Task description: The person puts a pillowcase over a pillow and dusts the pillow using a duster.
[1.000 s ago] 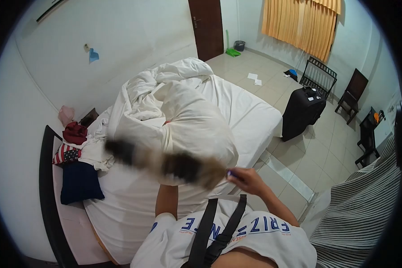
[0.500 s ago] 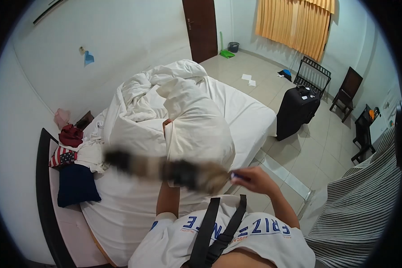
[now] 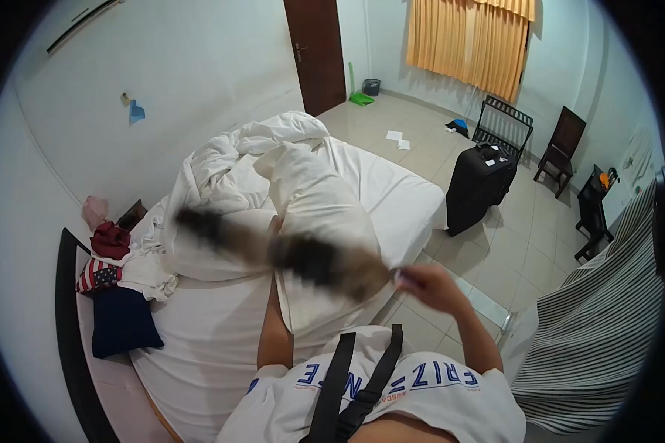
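Observation:
In my right hand (image 3: 430,286) is the handle of a feather duster (image 3: 314,262), closed in my fingers. Its long brown-and-black banded head is smeared by motion and stretches left across the front of a white pillow (image 3: 321,196). The pillow stands tilted on the bed. My left hand (image 3: 277,224) grips the pillow's left side, mostly hidden behind the duster and the pillow.
A rumpled white duvet (image 3: 218,173) lies on the bed (image 3: 403,188). Beside the headboard are a navy cushion (image 3: 125,325) and several clothes. A black suitcase (image 3: 480,184) stands on the floor, and a striped curtain (image 3: 584,347) hangs at right.
The duster's head has swung up a little across the pillow, with my right hand slightly higher and farther right. My left hand stays on the pillow. The view has shifted slightly.

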{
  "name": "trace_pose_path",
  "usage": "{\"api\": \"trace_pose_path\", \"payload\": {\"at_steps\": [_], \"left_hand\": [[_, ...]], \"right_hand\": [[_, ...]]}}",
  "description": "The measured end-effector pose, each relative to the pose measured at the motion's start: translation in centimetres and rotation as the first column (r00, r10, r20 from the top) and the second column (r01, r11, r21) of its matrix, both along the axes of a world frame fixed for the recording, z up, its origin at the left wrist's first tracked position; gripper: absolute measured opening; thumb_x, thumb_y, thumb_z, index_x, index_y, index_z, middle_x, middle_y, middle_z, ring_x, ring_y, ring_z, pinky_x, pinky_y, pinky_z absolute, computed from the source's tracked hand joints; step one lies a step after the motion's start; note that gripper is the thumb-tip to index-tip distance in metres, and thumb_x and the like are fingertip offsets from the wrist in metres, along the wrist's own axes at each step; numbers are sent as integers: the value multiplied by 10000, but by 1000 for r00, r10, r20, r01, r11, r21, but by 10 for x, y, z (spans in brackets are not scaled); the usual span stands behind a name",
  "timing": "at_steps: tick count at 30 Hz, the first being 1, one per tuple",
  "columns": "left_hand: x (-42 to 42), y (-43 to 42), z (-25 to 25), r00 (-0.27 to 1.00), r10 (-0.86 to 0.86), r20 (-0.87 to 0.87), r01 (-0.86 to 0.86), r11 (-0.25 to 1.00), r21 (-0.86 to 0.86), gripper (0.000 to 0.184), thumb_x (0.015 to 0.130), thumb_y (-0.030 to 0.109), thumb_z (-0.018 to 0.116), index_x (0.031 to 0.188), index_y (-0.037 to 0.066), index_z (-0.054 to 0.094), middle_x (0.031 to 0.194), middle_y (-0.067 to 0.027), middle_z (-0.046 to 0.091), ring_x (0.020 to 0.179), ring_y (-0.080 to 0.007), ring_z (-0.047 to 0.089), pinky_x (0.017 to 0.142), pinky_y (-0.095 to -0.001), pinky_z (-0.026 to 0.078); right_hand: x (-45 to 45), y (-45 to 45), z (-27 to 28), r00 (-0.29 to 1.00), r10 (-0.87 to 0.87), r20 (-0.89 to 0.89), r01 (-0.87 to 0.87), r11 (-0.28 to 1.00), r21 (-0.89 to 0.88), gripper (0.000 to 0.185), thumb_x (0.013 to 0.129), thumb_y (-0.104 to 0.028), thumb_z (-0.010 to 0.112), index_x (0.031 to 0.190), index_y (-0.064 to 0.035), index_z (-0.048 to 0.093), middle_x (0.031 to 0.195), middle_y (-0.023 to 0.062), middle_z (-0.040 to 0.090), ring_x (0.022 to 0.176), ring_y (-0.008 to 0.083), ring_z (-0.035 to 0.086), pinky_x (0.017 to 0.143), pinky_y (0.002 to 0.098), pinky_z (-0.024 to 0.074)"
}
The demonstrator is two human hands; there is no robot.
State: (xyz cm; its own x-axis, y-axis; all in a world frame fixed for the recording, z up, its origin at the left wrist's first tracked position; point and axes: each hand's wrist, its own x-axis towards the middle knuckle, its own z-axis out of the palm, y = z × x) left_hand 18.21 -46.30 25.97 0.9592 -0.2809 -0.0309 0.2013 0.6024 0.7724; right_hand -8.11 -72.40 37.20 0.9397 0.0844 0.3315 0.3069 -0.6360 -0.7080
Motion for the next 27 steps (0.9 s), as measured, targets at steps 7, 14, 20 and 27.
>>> {"api": "trace_pose_path", "payload": {"at_steps": [7, 14, 20, 27], "left_hand": [[-9, -9, -10, 999, 40, -14, -40, 999, -15, 212, 948, 237, 473, 1067, 100, 584, 959, -17, 573, 818, -131, 578, 705, -269, 484], [-33, -9, -27, 997, 64, -51, -64, 998, 5, 227, 949, 237, 473, 1084, 95, 586, 980, -23, 578, 837, -138, 582, 724, -272, 484], [-39, -10, -34, 996, 49, -70, -48, 999, 20, 240, 949, 238, 474, 1099, 91, 589, 999, -27, 582, 854, -143, 585, 740, -274, 484], [-44, 3, -38, 995, 58, -87, -52, 996, 68, 255, 949, 239, 474, 1117, 86, 592, 1020, -33, 587, 874, -149, 589, 759, -277, 484]], "right_hand": [[43, -15, 13, 905, -423, 48, 420, 906, 57, 320, 961, -264, 572, 851, 36, 601, 509, 62, 365, 504, 100, 312, 446, 322, 306], [14, -17, 27, 993, -70, 92, 63, 995, 78, 311, 925, -269, 627, 1001, 31, 652, 569, 128, 470, 496, 159, 396, 504, 309, 389], [33, -14, 20, 895, -437, 92, 415, 890, 188, 288, 964, -252, 575, 863, 14, 619, 517, -12, 381, 479, 79, 302, 426, 298, 293], [4, 27, 1, 928, 372, -2, -369, 917, -150, 313, 862, -308, 689, 1072, -76, 675, 715, 107, 629, 567, 239, 620, 526, 343, 463]]}}
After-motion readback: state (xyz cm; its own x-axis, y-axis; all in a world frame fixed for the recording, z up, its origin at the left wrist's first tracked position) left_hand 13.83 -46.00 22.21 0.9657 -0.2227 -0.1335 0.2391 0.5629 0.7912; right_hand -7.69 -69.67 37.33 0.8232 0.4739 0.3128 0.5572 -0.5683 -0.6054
